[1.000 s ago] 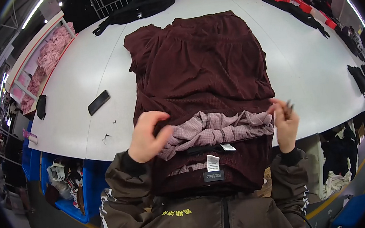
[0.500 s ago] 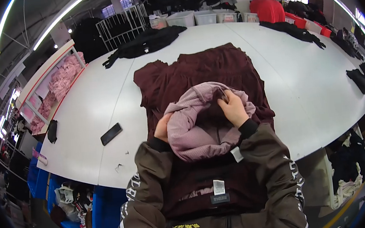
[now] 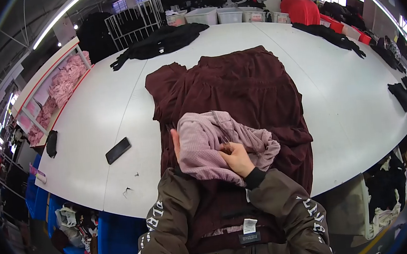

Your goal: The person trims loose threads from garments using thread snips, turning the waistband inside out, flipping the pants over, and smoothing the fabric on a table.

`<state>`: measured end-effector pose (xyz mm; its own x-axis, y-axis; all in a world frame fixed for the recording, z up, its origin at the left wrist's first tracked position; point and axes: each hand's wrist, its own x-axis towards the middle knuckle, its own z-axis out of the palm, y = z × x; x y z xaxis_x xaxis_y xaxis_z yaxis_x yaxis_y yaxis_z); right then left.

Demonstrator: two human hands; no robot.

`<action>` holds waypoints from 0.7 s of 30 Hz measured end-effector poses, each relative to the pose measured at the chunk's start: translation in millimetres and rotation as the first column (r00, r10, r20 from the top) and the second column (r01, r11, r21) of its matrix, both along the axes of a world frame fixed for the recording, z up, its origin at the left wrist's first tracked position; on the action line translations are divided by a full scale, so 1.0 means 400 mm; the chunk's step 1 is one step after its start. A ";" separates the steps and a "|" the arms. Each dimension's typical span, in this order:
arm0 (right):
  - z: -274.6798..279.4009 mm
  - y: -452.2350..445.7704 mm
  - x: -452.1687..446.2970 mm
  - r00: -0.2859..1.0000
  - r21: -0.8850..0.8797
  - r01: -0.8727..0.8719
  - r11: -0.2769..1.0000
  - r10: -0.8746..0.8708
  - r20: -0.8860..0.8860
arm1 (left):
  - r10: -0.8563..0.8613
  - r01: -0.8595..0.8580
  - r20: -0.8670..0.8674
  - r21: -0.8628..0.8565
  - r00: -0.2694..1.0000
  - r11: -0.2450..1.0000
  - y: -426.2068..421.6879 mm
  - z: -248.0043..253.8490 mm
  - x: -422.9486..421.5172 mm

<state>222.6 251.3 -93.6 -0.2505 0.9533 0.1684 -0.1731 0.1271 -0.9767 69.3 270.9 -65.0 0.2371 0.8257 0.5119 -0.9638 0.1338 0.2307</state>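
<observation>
A maroon garment (image 3: 239, 92) lies spread on the table and runs down to my body. Its pink, finely checked inner side (image 3: 200, 146) is turned out in a bunch in front of me. My left hand (image 3: 176, 146) grips the left edge of this bunch, one finger pointing up and the others hidden by cloth. Over the middle of the pink cloth, my right hand (image 3: 239, 159) is closed around a small dark pointed tool (image 3: 225, 146), which looks like thread snips and is mostly covered by the fingers. A white label (image 3: 250, 226) shows at the near neckline.
On the white table (image 3: 88, 137) lie a phone (image 3: 118, 150), dark thread scraps (image 3: 127, 191) and black garments (image 3: 162, 46). Pink cloth fills a rack (image 3: 68, 78) at left. Blue bins (image 3: 111, 236) stand under the near left edge, and plastic tubs (image 3: 201, 17) line the far side.
The pink ring of cloth has folded together and its opening has narrowed. My right hand has come down and left, nearer my body. My left hand has shifted slightly left.
</observation>
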 end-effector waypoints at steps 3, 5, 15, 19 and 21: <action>0.099 -0.010 0.070 1.000 -0.013 -0.023 1.000 0.023 -0.003 | 0.188 -0.229 -0.312 -0.100 0.931 0.968 0.009 -0.042 -0.081; 0.176 0.014 0.133 0.802 -0.241 -0.125 0.963 -0.045 -0.595 | 0.293 -0.455 -0.607 -0.129 0.739 0.881 0.019 -0.087 -0.126; 0.127 0.104 0.192 0.934 0.020 0.350 0.936 -0.348 -0.085 | 0.198 -0.692 -0.863 -0.213 0.464 0.690 0.044 -0.126 -0.113; 0.162 0.021 0.261 0.639 0.607 0.451 0.654 -0.712 0.292 | 0.509 -0.897 -0.860 0.254 -0.038 0.361 0.020 -0.085 -0.080; 0.162 -0.005 0.285 0.454 0.775 0.381 0.504 -0.832 0.318 | 0.681 -0.838 -0.633 0.543 -0.369 0.051 -0.015 -0.008 -0.044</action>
<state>336.6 249.5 -28.9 0.1140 0.6498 0.7515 0.7563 0.4337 -0.4898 51.8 264.7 -68.2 -0.5737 0.5774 0.5810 0.3359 -0.4811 0.8098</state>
